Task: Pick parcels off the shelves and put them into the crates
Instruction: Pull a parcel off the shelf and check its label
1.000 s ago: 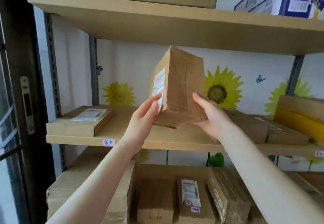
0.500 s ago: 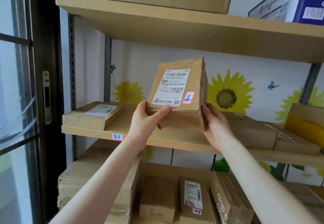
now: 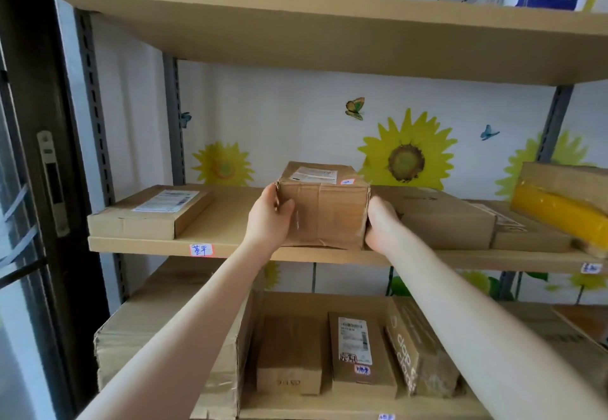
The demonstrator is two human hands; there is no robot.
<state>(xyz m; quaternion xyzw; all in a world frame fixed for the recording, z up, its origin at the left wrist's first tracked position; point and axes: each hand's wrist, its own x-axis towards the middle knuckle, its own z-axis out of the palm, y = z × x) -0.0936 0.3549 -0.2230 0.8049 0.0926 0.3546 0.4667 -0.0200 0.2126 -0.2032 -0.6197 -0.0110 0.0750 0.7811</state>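
Faced tall cardboard-lined shelving across the whole frame, with sunflower wallpaper behind. Looked along the middle shelf through the frame's centre, past a flat labelled box at centre left. Gripped a small brown parcel at dead centre, with the left hand curled round its left end and the right hand wrapped round its right end. Had held it raised, shipping label toward the camera, half a second before. Brought it down flat since, label upward, base level with the shelf's front edge. Could not tell whether resting there or just clear. Saw no crate anywhere. Probably finished checking the label, with the carry to a crate not yet begun.
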